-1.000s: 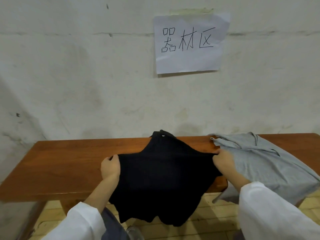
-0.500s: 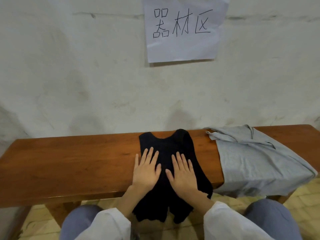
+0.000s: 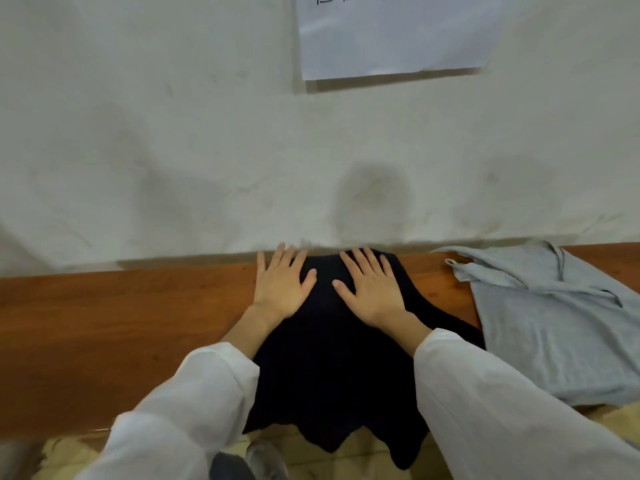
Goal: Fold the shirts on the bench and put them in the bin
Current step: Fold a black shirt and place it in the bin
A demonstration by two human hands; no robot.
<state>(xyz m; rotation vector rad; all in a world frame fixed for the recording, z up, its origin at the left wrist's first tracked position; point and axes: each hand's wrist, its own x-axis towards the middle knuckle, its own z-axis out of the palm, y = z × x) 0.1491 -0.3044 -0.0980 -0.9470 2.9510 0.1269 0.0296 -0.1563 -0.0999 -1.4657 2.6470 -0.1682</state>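
Against stained wall (image 3: 173, 150) stands wooden bench (image 3: 121, 323).

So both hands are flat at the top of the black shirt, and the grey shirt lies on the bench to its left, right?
Not the left: the head view shows the grey shirt on the bench to the right of the black shirt. The left hand and right hand do lie flat at its top.
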